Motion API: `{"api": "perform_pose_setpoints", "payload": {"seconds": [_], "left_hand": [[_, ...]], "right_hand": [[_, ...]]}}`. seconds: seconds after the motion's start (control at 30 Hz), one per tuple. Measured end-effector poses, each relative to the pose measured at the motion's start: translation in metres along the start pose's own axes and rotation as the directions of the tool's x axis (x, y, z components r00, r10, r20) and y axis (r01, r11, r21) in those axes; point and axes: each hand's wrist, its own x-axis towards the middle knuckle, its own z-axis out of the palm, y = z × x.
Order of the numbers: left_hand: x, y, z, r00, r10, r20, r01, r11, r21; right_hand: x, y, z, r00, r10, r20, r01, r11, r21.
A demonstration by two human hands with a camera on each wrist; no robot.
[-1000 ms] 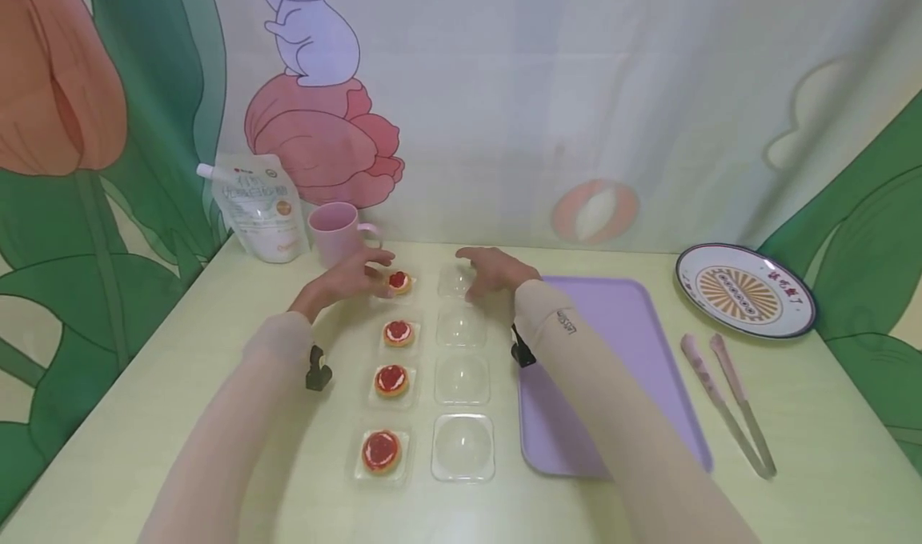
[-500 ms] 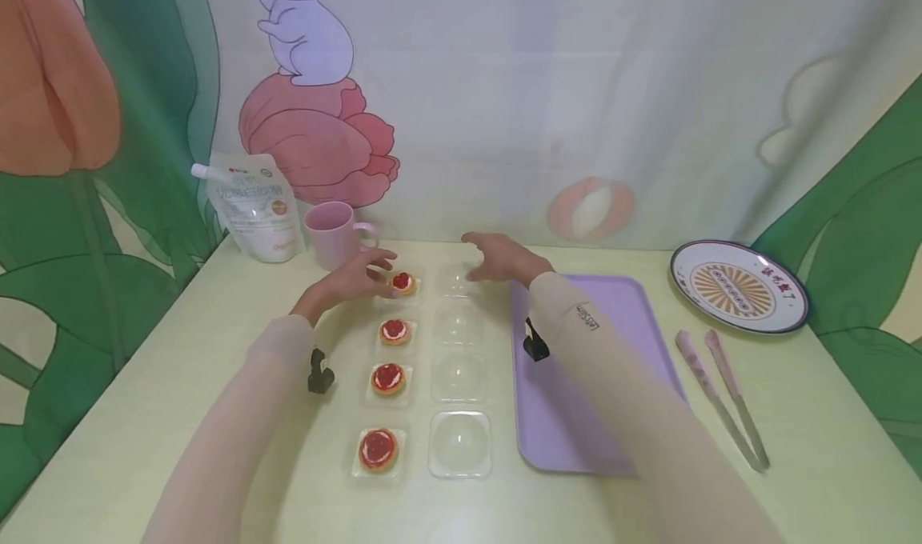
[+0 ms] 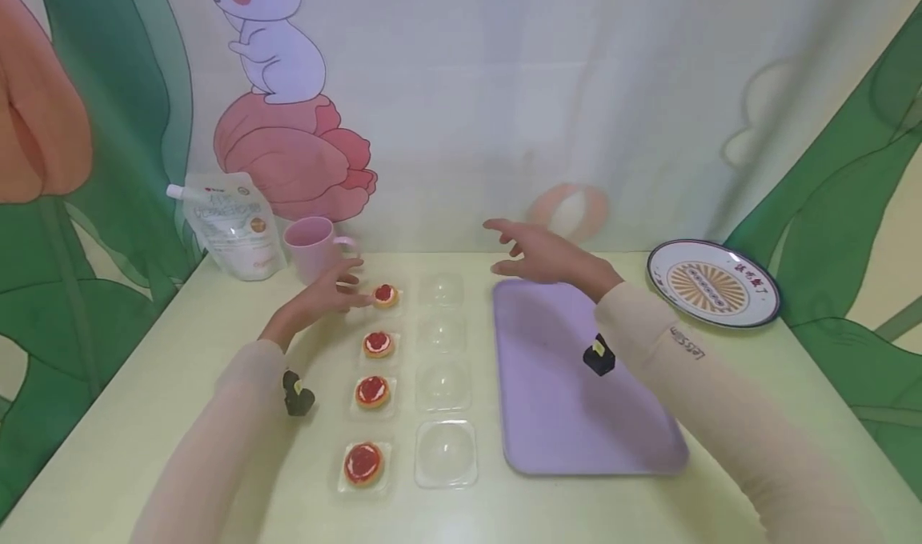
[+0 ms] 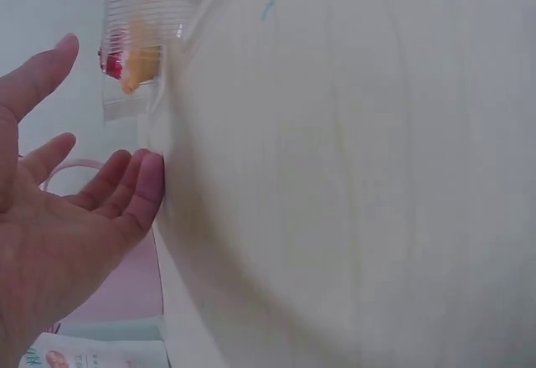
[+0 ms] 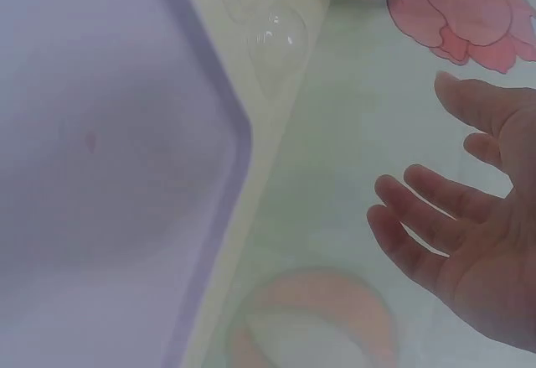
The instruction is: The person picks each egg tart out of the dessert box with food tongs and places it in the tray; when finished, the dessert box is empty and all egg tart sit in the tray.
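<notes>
Several small tarts with red topping stand in a row, each on a clear square plastic base; the farthest tart and the nearest tart mark its ends. Alongside on the right runs a row of clear domed plastic pieces, from the far dome to the near dome. My left hand is just left of the farthest tart, fingers loosely bent and holding nothing; the left wrist view shows the hand apart from the tarts. Above the far edge of the purple tray, my right hand hovers with relaxed fingers, holding nothing.
A pink mug stands behind my left hand, beside a spouted pouch. On the far right lies a decorated plate. A patterned curtain hangs behind the table. My right arm covers where the tongs were.
My right hand has lifted from the far clear dome and moved right, over the tray's far edge. My left hand has drawn slightly left of the farthest tart. The head view has shifted.
</notes>
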Motion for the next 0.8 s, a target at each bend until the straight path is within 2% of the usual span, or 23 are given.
{"api": "perform_pose_setpoints", "payload": {"seconds": [0.17,0.23,0.3,0.37,0.43,0.47,0.6,0.8], "left_hand": [[-0.012,0.004,-0.001,0.999,0.042,-0.024,-0.041,0.998,0.052],[-0.019,0.005,-0.002,0.994,0.103,-0.042,-0.099,0.991,0.091],[-0.028,0.005,-0.001,0.981,0.183,-0.06,-0.173,0.974,0.144],[-0.042,0.005,0.001,0.963,0.256,-0.083,-0.237,0.952,0.192],[-0.057,0.006,0.004,0.948,0.302,-0.101,-0.271,0.931,0.243],[-0.065,0.007,0.006,0.942,0.316,-0.11,-0.278,0.923,0.267],[-0.089,0.016,0.013,0.936,0.331,-0.12,-0.276,0.902,0.331],[-0.106,0.035,0.023,0.92,0.383,-0.079,-0.333,0.873,0.356]], "right_hand": [[-0.042,0.01,-0.018,0.998,-0.052,-0.047,0.049,0.996,-0.068],[-0.059,0.015,-0.024,0.996,-0.071,-0.055,0.065,0.993,-0.098],[-0.076,0.021,-0.029,0.996,-0.078,-0.044,0.072,0.989,-0.125],[-0.089,0.026,-0.031,0.996,-0.085,-0.03,0.079,0.984,-0.158],[-0.102,0.03,-0.032,0.997,-0.072,-0.015,0.068,0.979,-0.194],[-0.109,0.033,-0.032,0.998,-0.057,-0.004,0.055,0.974,-0.219],[-0.138,0.046,-0.03,1.0,-0.01,0.023,0.017,0.945,-0.325],[-0.179,0.079,-0.023,0.996,0.041,0.079,-0.001,0.895,-0.445]]}}
